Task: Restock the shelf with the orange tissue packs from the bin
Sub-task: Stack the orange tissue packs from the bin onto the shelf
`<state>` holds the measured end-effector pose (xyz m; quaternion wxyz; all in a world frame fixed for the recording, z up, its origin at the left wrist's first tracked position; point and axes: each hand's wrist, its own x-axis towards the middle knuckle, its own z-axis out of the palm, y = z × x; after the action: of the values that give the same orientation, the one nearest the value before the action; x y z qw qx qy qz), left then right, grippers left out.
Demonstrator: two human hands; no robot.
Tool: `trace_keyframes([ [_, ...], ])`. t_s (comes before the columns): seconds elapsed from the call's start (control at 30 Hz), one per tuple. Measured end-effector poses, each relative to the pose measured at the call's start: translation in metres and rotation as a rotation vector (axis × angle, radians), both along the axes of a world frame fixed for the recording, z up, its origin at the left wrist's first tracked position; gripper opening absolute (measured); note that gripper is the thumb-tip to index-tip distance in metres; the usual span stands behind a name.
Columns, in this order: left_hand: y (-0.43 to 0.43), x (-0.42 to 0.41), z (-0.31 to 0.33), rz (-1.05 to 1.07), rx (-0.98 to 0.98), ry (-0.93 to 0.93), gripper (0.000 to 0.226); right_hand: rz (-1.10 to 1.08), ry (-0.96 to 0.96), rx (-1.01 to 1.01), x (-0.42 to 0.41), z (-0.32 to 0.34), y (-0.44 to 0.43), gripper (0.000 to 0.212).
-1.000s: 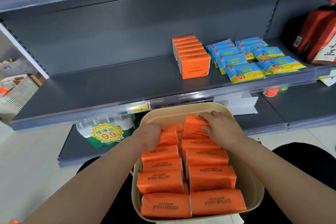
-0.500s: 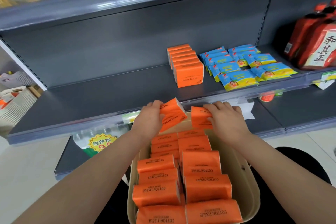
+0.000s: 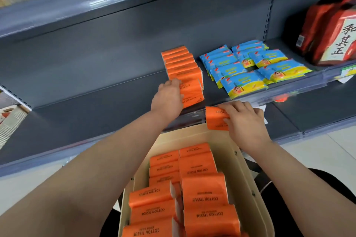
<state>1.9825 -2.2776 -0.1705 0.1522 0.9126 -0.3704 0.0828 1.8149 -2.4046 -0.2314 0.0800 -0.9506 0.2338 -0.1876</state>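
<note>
Placing step, both hands loaded. Left hand (image 3: 169, 98) grips the left end of one orange pack (image 3: 193, 92), fingers curled round it, and sets it upright on the shelf (image 3: 92, 117) at the front of the row of orange packs (image 3: 178, 59), touching the pack behind. It looks slightly tilted, not squared up yet. Right hand (image 3: 245, 120) is clamped on a second pack (image 3: 214, 119), thumb side on top and fingers wrapped round the right end. That pack is held just at the shelf's front edge, above the far rim of the bin (image 3: 238, 169), not on the shelf. Many more packs in the bin (image 3: 202, 190), in two columns, so the task is early to midway by my read. Blue packs (image 3: 240, 81) lie just beside the orange row on the right, with a red box (image 3: 331, 31) further right. Next move likely: let go with the left hand, nudge the pack flush, then bring the right hand's pack in, either in front of it or starting a new row to the left, since the front edge is near.
</note>
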Motion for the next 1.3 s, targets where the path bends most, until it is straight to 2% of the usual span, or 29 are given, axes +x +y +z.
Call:
trace_keyframes([
  [0.13,-0.022,0.008,-0.011,-0.008,0.092,-0.013,0.045,-0.025,0.001,0.058,0.004,-0.001,-0.01,0.045],
  [0.4,-0.047,0.028,-0.018,0.067,0.087,-0.084,0.04,-0.031,-0.029,0.145,0.007,-0.008,-0.015,0.046],
  [0.53,-0.057,0.036,-0.015,0.045,0.105,-0.112,0.041,-0.003,-0.043,0.146,0.011,-0.009,-0.016,0.045],
  [0.63,-0.06,0.036,-0.013,0.049,0.044,-0.072,0.049,0.013,-0.08,0.135,0.012,-0.01,-0.023,0.044],
  [0.7,-0.051,0.035,-0.013,0.051,-0.016,-0.047,0.055,0.046,-0.132,0.113,0.015,-0.008,-0.025,0.044],
  [0.87,-0.011,0.033,-0.013,0.04,-0.104,-0.012,0.046,0.132,-0.206,-0.003,0.042,0.019,-0.03,0.044],
  [1.07,0.035,0.028,-0.013,0.041,-0.131,0.001,0.042,0.211,-0.15,-0.011,0.091,0.036,-0.021,0.043],
  [1.17,0.047,0.027,-0.008,0.017,-0.153,0.008,0.039,0.175,-0.088,-0.019,0.104,0.032,-0.022,0.043],
  [1.3,0.063,0.027,-0.01,0.014,-0.153,0.01,0.04,0.139,-0.1,0.039,0.114,0.025,-0.017,0.041],
])
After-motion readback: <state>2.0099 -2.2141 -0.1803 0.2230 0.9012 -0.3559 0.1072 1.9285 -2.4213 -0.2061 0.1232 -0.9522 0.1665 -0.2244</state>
